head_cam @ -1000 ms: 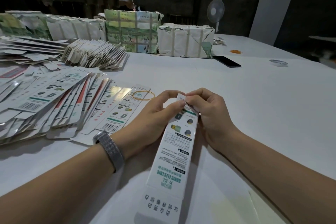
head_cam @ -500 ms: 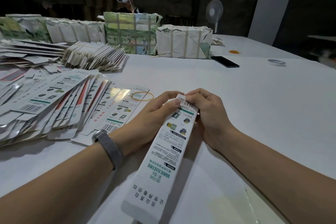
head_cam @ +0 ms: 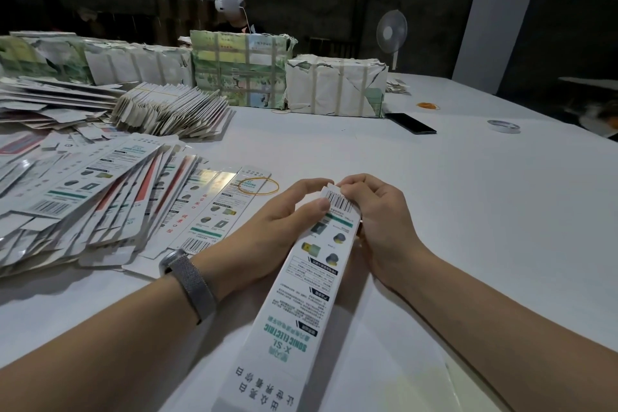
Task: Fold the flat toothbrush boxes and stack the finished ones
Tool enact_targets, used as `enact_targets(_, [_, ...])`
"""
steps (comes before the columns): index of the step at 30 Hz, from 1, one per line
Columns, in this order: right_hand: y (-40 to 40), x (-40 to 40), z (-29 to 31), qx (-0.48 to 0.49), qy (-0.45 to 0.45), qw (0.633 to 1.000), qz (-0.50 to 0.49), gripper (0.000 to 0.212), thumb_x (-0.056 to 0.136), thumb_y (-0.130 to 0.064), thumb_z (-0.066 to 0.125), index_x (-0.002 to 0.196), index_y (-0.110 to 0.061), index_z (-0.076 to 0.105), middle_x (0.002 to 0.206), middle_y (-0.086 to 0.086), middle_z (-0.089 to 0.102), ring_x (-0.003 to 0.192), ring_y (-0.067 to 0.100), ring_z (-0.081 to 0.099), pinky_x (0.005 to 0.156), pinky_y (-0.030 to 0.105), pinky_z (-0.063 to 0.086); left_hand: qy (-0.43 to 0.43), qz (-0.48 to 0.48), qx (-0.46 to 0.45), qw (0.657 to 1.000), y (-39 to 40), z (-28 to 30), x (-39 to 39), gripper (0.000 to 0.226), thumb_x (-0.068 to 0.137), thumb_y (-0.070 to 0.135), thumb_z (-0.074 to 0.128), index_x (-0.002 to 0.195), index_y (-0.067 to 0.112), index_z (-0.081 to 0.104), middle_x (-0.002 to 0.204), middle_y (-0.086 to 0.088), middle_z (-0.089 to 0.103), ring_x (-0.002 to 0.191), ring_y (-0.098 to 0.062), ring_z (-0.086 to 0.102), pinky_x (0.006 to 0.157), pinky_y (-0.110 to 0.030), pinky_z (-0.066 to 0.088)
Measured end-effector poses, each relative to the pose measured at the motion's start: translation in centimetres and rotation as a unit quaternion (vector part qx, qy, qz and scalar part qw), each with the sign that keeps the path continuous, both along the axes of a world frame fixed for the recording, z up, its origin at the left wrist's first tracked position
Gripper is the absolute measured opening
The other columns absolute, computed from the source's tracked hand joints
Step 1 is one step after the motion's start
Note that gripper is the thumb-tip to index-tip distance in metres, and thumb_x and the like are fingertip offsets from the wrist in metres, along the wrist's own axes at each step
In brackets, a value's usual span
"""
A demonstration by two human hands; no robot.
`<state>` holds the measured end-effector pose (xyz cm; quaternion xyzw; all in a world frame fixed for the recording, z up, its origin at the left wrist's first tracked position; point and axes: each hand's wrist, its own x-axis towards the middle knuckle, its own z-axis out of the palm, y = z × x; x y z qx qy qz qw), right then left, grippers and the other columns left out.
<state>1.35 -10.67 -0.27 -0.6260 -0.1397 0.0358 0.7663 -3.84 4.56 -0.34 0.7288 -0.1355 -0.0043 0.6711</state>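
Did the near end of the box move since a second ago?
Yes. The box swung its near end left, toward the flat boxes; both hands hold its far end.

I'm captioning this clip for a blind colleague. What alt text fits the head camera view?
Two bare hands, left hand and right hand, pinch the far end of a long white toothbrush box over a white table. Flat unfolded boxes lie fanned to the left, with wrapped bundles behind.
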Motion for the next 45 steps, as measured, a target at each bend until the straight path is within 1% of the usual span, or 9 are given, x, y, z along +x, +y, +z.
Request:
enact_targets(5, [-0.2, -0.1, 0.0, -0.009, -0.011, 1.0, 0.004, 0.038, 0.093, -0.006, 0.056, 0.061, -0.023, 0.066, 0.065, 0.007, 0.066, 0.06, 0.025, 0.065, 0.054, 0.031, 0.054, -0.006, -0.006, 0.026, 1.0, 0.0, 0.3, 0.0, 0.054, 0.088, 0.041, 0.052, 0.139, 0.024, 0.047, 0.094, -0.004, 0.077, 0.079, -0.013, 0.072, 0.066, -0.021, 0.054])
enact_targets(11, [-0.5, -0.1, 0.0, -0.018, -0.021, 0.999, 0.016, 0.023, 0.076, -0.029, 0.057, 0.07, -0.012, 0.072, 0.067, 0.011, 0.067, 0.065, 0.027, 0.068, 0.053, 0.029, 0.053, -0.008, 0.008, 0.005, 1.0, 0.1, -0.1, 0.3, 0.041, 0.087, 0.045, 0.052, 0.125, 0.028, 0.048, 0.084, -0.005, 0.077, 0.07, -0.015, 0.072, 0.058, -0.022, 0.053])
enact_targets(16, [0.0, -0.1, -0.3, -0.005, -0.035, 0.999, 0.027, 0.016, 0.08, -0.03, 0.062, 0.095, -0.031, 0.065, 0.095, 0.012, 0.068, 0.074, 0.022, 0.073, 0.061, 0.027, 0.055, 0.001, 0.047, -0.045, 0.998, 0.6, -0.7, 0.8, 0.02, 0.096, 0.045, 0.052, 0.116, 0.041, 0.05, 0.088, -0.01, 0.077, 0.071, -0.021, 0.073, 0.058, -0.026, 0.054])
enact_targets(25, [-0.1, -0.1, -0.4, -0.035, -0.036, 0.998, 0.049, 0.006, 0.097, -0.037, 0.061, 0.094, -0.039, 0.056, 0.087, 0.02, 0.074, 0.073, 0.027, 0.072, 0.056, 0.028, 0.053, 0.005, 0.067, -0.073, 0.995, 0.5, -0.8, 1.0, 0.029, 0.084, 0.056, 0.054, 0.111, 0.049, 0.05, 0.089, -0.012, 0.077, 0.071, -0.024, 0.074, 0.058, -0.027, 0.055])
enact_targets(30, [-0.2, -0.2, -0.1, 0.02, 0.005, 0.998, 0.061, 0.005, 0.095, -0.031, 0.061, 0.094, -0.03, 0.056, 0.094, 0.027, 0.072, 0.078, 0.037, 0.072, 0.065, 0.042, 0.059, 0.028, 0.057, -0.078, 0.995, 0.5, -0.7, 1.1, 0.039, 0.086, 0.068, 0.061, 0.121, 0.058, 0.047, 0.1, -0.007, 0.078, 0.089, -0.033, 0.075, 0.076, -0.041, 0.056])
enact_targets(32, [-0.3, -0.2, -0.1, 0.033, 0.014, 0.998, 0.058, 0.006, 0.095, -0.028, 0.061, 0.093, -0.027, 0.056, 0.094, 0.026, 0.072, 0.075, 0.036, 0.071, 0.064, 0.043, 0.059, 0.039, 0.037, -0.084, 0.995, 0.6, -0.8, 1.1, 0.04, 0.085, 0.061, 0.062, 0.122, 0.06, 0.048, 0.107, -0.007, 0.077, 0.098, -0.038, 0.073, 0.085, -0.05, 0.053])
enact_targets(37, [-0.2, -0.1, -0.2, 0.028, 0.009, 0.998, 0.046, 0.006, 0.098, -0.029, 0.059, 0.094, -0.025, 0.055, 0.094, 0.025, 0.073, 0.074, 0.035, 0.071, 0.067, 0.047, 0.058, 0.019, 0.015, -0.091, 0.996, 0.6, -0.7, 1.0, 0.031, 0.094, 0.044, 0.063, 0.122, 0.054, 0.053, 0.11, -0.007, 0.077, 0.098, -0.027, 0.074, 0.077, -0.034, 0.061])
enact_targets(41, [0.0, 0.0, -0.2, 0.022, -0.005, 0.999, 0.042, 0.005, 0.096, -0.032, 0.06, 0.096, -0.029, 0.056, 0.095, 0.022, 0.074, 0.075, 0.035, 0.072, 0.068, 0.049, 0.06, 0.011, 0.026, -0.089, 0.996, 0.7, -1.0, 1.3, 0.029, 0.089, 0.045, 0.057, 0.116, 0.057, 0.056, 0.109, -0.008, 0.077, 0.097, -0.029, 0.074, 0.075, -0.033, 0.058])
enact_targets(45, [-0.1, -0.1, 0.0, 0.032, 0.015, 0.998, 0.048, 0.005, 0.099, -0.028, 0.058, 0.094, -0.026, 0.057, 0.094, 0.022, 0.074, 0.073, 0.033, 0.072, 0.06, 0.041, 0.06, 0.007, 0.023, -0.09, 0.996, 0.8, -1.2, 1.6, 0.029, 0.089, 0.044, 0.057, 0.114, 0.057, 0.058, 0.107, -0.006, 0.077, 0.092, -0.025, 0.076, 0.069, -0.028, 0.058])
